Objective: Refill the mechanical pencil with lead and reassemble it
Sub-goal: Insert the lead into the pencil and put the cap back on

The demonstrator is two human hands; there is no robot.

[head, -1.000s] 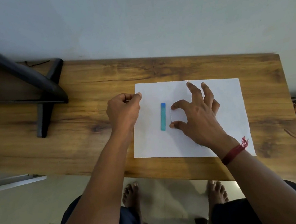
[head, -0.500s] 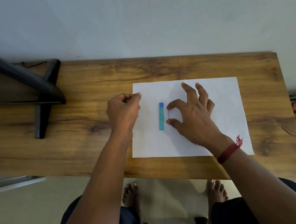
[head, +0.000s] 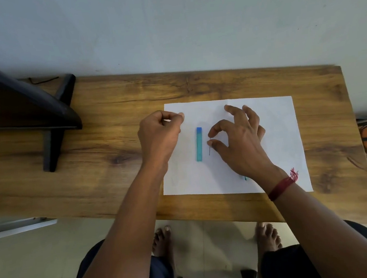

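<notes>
Wooden bench (head: pixel 114 179) under a pale wall (head: pixel 189 26) carries a white sheet (head: pixel 278 129), likely so tiny parts show. Mid-frame, the right hand (head: pixel 241 146) pinches a thin lead (head: pixel 209 152) at its top, other fingers (head: pixel 235 112) spread clear. The left hand (head: pixel 158 136) is curled, contents unclear. Between them lies the lead case (head: pixel 199 144); a teal tip (head: pixel 246 178), probably the pencil, peeks out beneath the right hand.

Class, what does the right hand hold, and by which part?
The right hand pinches a thin pencil lead by its upper end, between thumb and forefinger.
</notes>
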